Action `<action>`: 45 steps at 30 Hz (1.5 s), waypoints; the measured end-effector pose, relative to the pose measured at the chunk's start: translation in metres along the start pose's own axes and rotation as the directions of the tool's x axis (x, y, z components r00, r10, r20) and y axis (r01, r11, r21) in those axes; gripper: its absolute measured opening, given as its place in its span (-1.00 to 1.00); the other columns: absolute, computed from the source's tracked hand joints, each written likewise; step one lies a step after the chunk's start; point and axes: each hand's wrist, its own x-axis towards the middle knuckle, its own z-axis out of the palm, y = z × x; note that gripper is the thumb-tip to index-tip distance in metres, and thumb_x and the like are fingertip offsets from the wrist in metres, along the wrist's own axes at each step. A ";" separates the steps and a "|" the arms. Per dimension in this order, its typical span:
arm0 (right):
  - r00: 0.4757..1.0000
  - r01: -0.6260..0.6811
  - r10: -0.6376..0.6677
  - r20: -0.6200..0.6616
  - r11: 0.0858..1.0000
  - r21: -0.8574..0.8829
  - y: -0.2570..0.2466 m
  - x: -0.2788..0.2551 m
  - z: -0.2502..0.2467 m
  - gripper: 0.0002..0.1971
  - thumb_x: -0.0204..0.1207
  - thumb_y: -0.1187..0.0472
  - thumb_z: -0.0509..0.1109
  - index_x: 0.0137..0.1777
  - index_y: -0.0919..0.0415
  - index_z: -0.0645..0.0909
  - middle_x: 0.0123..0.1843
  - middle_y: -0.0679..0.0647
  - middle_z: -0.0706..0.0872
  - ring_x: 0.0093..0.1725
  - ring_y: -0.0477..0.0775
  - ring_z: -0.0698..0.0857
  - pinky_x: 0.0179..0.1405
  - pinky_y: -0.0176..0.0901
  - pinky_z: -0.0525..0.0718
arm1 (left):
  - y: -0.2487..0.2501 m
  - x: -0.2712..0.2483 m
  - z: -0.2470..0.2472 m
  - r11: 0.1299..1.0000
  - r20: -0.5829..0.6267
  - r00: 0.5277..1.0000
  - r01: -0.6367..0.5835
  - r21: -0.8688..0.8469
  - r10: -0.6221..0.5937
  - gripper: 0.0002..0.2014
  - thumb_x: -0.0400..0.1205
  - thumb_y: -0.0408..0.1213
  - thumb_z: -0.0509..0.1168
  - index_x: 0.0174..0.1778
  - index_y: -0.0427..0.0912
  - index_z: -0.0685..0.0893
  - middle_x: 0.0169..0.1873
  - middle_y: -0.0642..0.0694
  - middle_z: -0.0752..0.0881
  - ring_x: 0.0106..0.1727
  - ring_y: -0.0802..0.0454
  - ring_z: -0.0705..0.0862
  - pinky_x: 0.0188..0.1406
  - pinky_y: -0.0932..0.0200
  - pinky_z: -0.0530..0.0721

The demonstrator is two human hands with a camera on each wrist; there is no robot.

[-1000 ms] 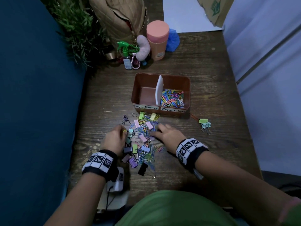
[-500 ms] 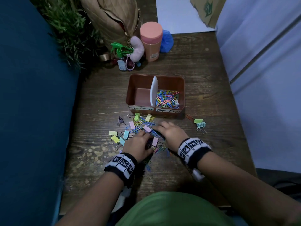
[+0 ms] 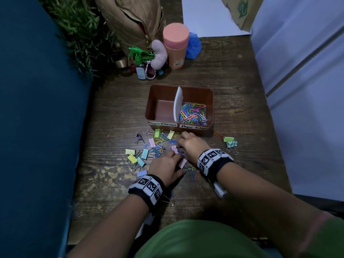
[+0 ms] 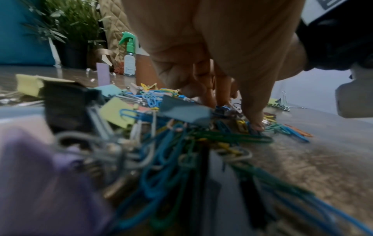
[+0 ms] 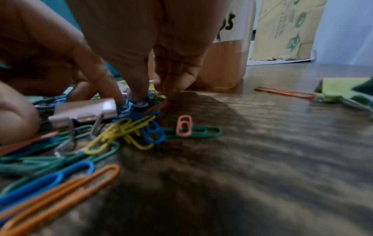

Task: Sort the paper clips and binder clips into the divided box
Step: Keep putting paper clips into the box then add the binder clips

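Observation:
The brown divided box [image 3: 209, 107] stands mid-table with a white divider [image 3: 177, 104]. Its right half holds coloured paper clips [image 3: 193, 114]; its left half looks bare. In front lies a mixed pile of binder clips [image 3: 144, 154] and paper clips [image 3: 158, 146]. My right hand [image 3: 189, 145] is on the pile's right side; its thumb and forefinger pinch blue paper clips [image 5: 126, 106] beside a pink binder clip [image 5: 84, 110]. My left hand [image 3: 167, 165] sits just left of it, fingers [image 4: 210, 97] and thumb curled down onto paper clips [image 4: 222, 108].
Two binder clips [image 3: 230, 143] and an orange paper clip [image 5: 284, 92] lie apart at the right. A pink tumbler [image 3: 176, 45], green spray bottle [image 3: 138, 58], tan bag [image 3: 134, 19] and plant [image 3: 78, 28] crowd the back. A blue wall [image 3: 37, 108] borders the left.
My left hand moved right from the pile's left edge into its middle, uncovering several binder clips. The right hand shifted slightly toward the box.

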 end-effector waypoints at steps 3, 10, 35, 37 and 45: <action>0.999 -0.042 0.043 -0.024 0.998 0.041 0.004 -0.009 -0.001 -0.83 0.49 0.30 0.33 0.06 0.26 0.52 0.11 0.25 0.55 0.13 0.28 0.51 -0.04 0.09 0.55 | 0.005 0.003 0.000 1.000 -0.018 1.000 -0.019 0.009 0.019 -0.61 0.55 0.01 0.26 0.27 -0.01 0.52 0.19 -0.07 0.61 0.19 -0.13 0.62 -0.04 0.01 0.63; 0.914 -0.265 0.370 -0.165 0.855 0.445 0.030 -0.050 0.000 -0.96 0.50 0.24 0.35 -0.13 0.08 0.60 -0.16 0.14 0.77 -0.16 0.15 0.69 -0.16 -0.08 0.61 | 0.008 0.008 0.001 1.000 -0.024 1.000 -0.015 -0.012 0.015 -0.69 0.53 -0.10 0.27 0.17 -0.07 0.49 0.13 -0.07 0.63 0.07 -0.10 0.66 -0.11 0.05 0.63; 0.918 -0.396 0.370 -0.142 0.872 -0.287 0.043 -0.052 -0.011 -0.57 0.42 0.23 0.28 0.32 0.13 0.51 0.24 0.09 0.61 0.30 0.26 0.44 0.29 0.22 0.37 | 0.022 0.005 0.008 0.973 0.084 0.970 -0.229 0.003 0.228 -0.78 0.60 -0.12 0.19 0.06 -0.13 0.59 0.05 -0.12 0.58 0.08 -0.15 0.64 -0.06 -0.01 0.69; 0.953 -0.299 0.271 -0.134 0.914 -0.273 0.036 -0.057 0.001 -0.56 0.27 0.21 0.46 0.21 0.08 0.61 0.08 0.04 0.67 0.12 0.22 0.55 0.10 0.13 0.50 | 0.023 0.004 0.009 0.976 0.069 0.973 -0.220 -0.004 0.219 -0.78 0.59 -0.12 0.18 0.04 -0.16 0.57 0.04 -0.15 0.58 0.05 -0.18 0.64 -0.11 -0.04 0.69; 1.000 0.004 0.000 -0.020 0.983 0.184 0.032 -0.067 0.009 -0.33 0.29 0.41 0.37 0.46 0.17 0.40 0.40 0.20 0.50 0.30 0.30 0.47 0.34 0.13 0.50 | 0.022 -0.007 0.012 0.953 0.105 0.948 -0.295 -0.072 0.301 -0.65 0.53 -0.12 0.26 0.24 0.03 0.54 0.11 -0.12 0.53 0.13 -0.17 0.60 -0.06 -0.03 0.65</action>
